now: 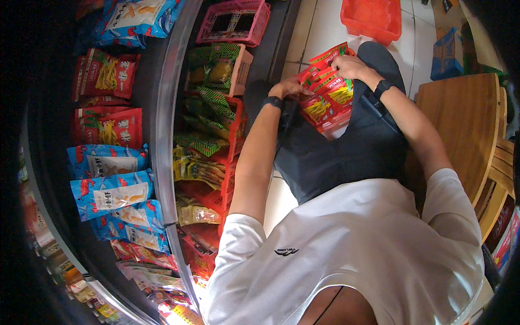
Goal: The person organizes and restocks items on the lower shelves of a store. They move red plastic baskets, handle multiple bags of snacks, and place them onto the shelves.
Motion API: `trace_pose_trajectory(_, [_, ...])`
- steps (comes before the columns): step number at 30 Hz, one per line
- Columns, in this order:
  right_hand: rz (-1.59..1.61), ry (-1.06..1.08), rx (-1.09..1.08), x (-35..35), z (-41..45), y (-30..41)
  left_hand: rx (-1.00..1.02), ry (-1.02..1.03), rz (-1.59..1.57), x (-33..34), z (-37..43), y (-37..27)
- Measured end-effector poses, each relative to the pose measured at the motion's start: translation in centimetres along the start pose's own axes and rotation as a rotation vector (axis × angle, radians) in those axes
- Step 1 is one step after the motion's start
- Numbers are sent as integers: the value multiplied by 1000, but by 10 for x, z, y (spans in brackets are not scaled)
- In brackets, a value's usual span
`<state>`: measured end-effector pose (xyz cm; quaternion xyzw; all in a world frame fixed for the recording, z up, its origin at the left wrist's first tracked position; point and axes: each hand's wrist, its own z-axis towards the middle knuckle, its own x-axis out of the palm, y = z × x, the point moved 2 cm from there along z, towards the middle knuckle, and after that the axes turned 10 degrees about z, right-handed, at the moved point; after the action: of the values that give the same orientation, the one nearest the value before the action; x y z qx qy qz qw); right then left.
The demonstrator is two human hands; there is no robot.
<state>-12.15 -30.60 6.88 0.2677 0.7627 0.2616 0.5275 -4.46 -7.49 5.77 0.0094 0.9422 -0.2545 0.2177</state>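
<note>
Several red snack packets (325, 106) with yellow sticks pictured on them lie stacked between my knees, overlapping one another. At their left edge my left hand (293, 87) holds the stack, its fingers reaching over the front packet. My right hand (350, 66) pinches the upper edge of a packet near the top of the stack, fingers bent. Black bands circle both wrists. What supports the stack from below is hidden.
Shelves on the left hold blue snack bags (122, 195) and red packets (109, 128). Below, a pink basket (262, 24) and red baskets (227, 191) line the lower shelf. An orange-red basket (371, 20) stands on the tiled floor ahead. A wooden table (457, 130) is at my right.
</note>
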Motion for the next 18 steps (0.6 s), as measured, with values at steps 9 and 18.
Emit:
trace_pose_trajectory(9, [-21, 23, -6, -1, 2, 10, -29, -245, 617, 12, 13, 18])
trace_pose_trajectory(18, [19, -11, -22, 2, 5, 12, -56, -588, 793, -32, -14, -27])
